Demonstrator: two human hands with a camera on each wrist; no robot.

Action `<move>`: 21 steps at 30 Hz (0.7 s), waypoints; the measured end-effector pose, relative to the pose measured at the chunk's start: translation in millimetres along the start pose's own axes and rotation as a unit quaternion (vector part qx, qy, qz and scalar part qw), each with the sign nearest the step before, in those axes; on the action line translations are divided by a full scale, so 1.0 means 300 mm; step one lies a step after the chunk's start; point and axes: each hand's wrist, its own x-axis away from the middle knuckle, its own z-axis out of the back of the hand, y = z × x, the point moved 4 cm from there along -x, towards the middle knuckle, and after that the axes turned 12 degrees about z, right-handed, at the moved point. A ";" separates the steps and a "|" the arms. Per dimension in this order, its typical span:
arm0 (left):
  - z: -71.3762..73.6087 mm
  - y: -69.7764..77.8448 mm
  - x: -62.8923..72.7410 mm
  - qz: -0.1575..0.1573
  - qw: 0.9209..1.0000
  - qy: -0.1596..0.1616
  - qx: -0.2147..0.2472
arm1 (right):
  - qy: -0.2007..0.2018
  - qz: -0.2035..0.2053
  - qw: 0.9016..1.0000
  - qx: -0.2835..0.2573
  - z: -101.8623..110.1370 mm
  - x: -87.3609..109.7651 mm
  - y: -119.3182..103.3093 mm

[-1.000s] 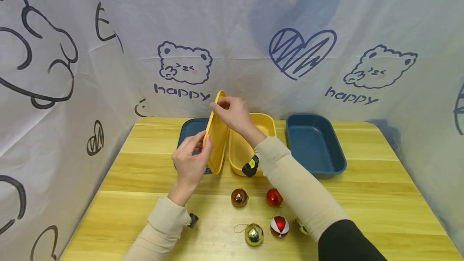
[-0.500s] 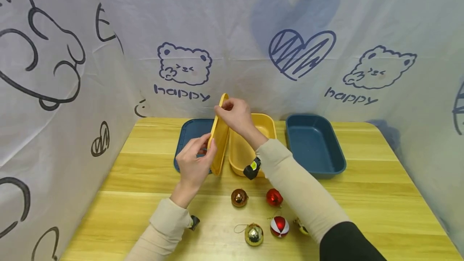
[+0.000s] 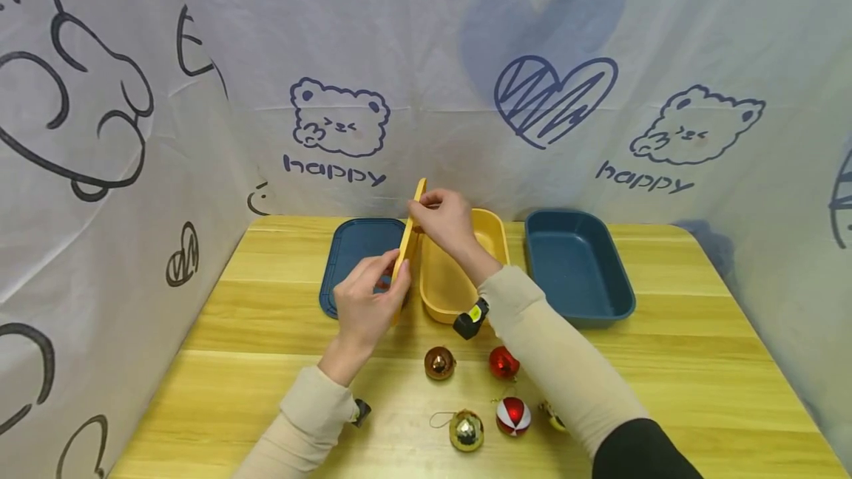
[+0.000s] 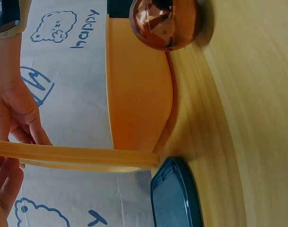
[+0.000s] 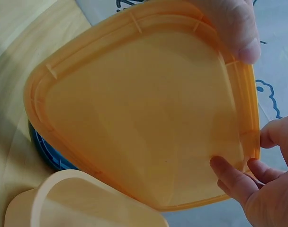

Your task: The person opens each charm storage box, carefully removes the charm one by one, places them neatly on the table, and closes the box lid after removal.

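A yellow lid (image 3: 410, 231) stands nearly upright on edge, beside the left wall of the yellow box (image 3: 447, 283). My left hand (image 3: 367, 298) pinches its near upper edge, thumb on one side and fingers on the other. Farther back, my right hand (image 3: 447, 220) pinches the same lid near its far corner. In the right wrist view the ridged underside of the lid (image 5: 144, 109) faces the camera, and the left fingertips (image 5: 229, 175) touch it. Edge-on in the left wrist view, the lid (image 4: 77, 156) reaches down close to a blue lid (image 4: 175, 194).
The blue lid (image 3: 362, 250) lies flat at left, partly behind my left hand. A blue box (image 3: 575, 272) stands open at right. Several baubles lie in front: brown (image 3: 439, 363), red (image 3: 503, 362), gold (image 3: 466, 431), red-and-white (image 3: 513, 416), and one partly hidden by my right sleeve.
Both hands have moved slightly right with the yellow lid. It has turned from showing its underside to nearly edge-on in the head view, and its top sits a little lower.
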 end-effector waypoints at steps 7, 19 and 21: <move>-0.022 0.011 0.015 -0.004 1.000 -0.014 0.001 | 0.013 -0.016 0.999 -0.032 0.025 0.021 0.016; -0.056 0.026 0.029 -0.034 0.999 -0.033 -0.021 | 0.026 -0.047 0.997 -0.058 0.072 0.041 0.044; -0.059 0.024 0.029 -0.030 0.999 -0.032 -0.009 | 0.030 -0.050 0.996 -0.063 0.080 0.044 0.044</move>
